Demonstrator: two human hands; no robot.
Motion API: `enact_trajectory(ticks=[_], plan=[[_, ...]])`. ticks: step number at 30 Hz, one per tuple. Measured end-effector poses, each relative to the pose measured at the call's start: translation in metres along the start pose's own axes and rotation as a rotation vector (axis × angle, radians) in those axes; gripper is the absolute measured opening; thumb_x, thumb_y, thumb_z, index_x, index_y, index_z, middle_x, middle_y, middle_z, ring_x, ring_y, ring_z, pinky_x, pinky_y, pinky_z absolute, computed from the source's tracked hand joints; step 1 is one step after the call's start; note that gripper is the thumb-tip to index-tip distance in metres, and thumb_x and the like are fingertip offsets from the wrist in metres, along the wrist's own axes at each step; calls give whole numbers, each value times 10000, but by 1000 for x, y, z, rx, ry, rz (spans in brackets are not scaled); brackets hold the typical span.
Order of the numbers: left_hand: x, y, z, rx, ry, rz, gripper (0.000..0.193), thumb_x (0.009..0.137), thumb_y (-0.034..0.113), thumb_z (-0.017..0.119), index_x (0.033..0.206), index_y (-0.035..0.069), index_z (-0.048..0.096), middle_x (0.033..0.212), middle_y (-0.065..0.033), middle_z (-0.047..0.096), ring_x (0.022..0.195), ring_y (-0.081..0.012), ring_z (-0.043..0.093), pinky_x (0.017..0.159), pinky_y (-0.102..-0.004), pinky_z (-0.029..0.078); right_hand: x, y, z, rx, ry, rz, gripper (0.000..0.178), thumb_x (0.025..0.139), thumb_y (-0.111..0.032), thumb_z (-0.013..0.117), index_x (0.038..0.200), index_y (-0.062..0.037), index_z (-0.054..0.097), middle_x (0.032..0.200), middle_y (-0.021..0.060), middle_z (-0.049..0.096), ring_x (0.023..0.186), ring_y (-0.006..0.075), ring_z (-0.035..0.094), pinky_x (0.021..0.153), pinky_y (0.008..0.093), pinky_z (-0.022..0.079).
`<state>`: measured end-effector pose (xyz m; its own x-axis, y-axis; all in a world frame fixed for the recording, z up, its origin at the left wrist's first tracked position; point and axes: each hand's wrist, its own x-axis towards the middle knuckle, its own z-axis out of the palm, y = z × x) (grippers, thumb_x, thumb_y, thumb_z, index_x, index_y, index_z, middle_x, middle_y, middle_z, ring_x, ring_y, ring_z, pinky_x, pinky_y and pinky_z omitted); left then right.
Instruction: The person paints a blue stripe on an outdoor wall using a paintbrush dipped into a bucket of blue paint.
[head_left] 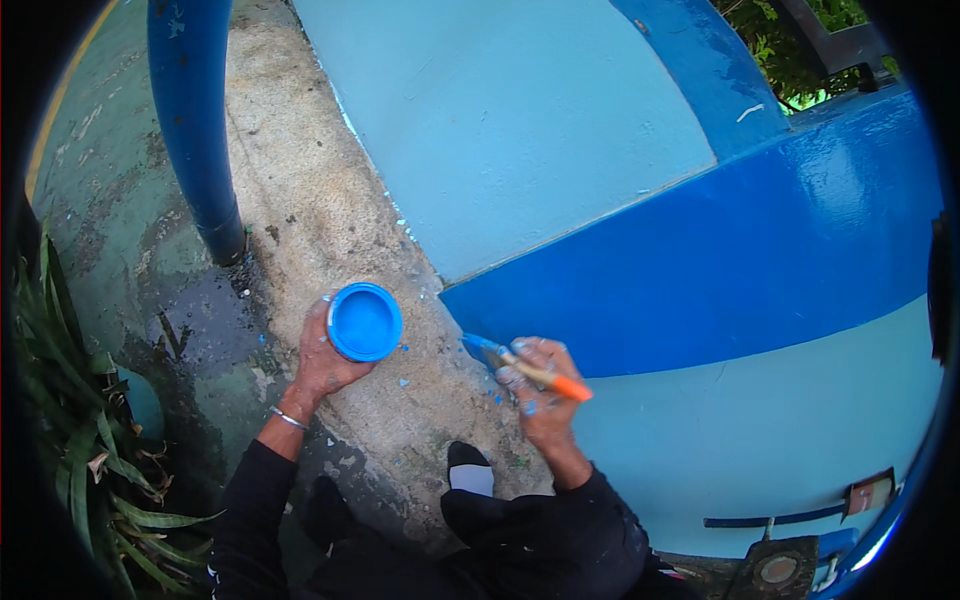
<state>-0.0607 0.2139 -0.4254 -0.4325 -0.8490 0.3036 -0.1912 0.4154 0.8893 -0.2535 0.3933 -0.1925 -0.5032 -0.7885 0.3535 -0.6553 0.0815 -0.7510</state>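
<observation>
My left hand (322, 352) is wrapped round a small round can of blue paint (364, 322), its open top facing up. In my right hand (541, 395) is a paintbrush (520, 368) with an orange-tipped handle. Its blue-stained bristles are close to the lower corner of a dark blue band (640, 280) on the wall; whether they touch it I cannot tell. Blue paint smears mark the fingers of my right hand. Above the band is a light blue wall panel (520, 120), and a paler blue-green stretch (760, 430) lies below it.
A blue pole (195, 120) rises from the ground at the left. Long-leaved plants (85, 450) grow along the left edge. Paint flecks dot the rough concrete strip (300, 170) beside worn green flooring (100, 180). My feet are below my hands. A dark fixture (775, 570) sits at lower right.
</observation>
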Motion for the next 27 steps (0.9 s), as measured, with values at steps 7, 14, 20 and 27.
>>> enact_trajectory(ticks=[7, 14, 20, 27], plan=[[-4, 52, 17, -162, -116, 129, 1034, 567, 340, 993, 1422, 25, 503, 1337, -226, 573, 1261, -434, 576, 1076, -514, 477, 25, -16, 19, 200, -157, 186, 268, 849, -99, 889, 1059, 20, 773, 1001, 130, 776, 904, 171, 733, 789, 326, 600], [-11, 72, 24, -171, -222, 172, 1065, 584, 328, 988, 1465, 36, 466, 1387, -232, 560, 1316, -468, 543, 1122, -553, 443, 18, 5, 43, 21, -279, 133, 227, 854, -150, 873, 1016, -7, 802, 978, 161, 793, 852, 245, 779, 701, 353, 608], [-12, 68, 33, -181, -257, 161, 1074, 580, 326, 991, 1471, 42, 462, 1394, -234, 560, 1343, -473, 526, 1141, -567, 430, 15, 16, 41, -168, -349, 108, 213, 859, -144, 869, 1001, -1, 801, 965, 151, 793, 812, 215, 766, 723, 334, 608], [-6, 79, 24, -169, -212, 176, 1069, 565, 327, 990, 1464, 57, 479, 1394, -221, 563, 1325, -463, 538, 1131, -561, 438, 10, 32, 17, 227, 28, 375, 222, 865, -99, 865, 993, 47, 757, 905, 93, 758, 779, 134, 702, 677, 297, 569]])
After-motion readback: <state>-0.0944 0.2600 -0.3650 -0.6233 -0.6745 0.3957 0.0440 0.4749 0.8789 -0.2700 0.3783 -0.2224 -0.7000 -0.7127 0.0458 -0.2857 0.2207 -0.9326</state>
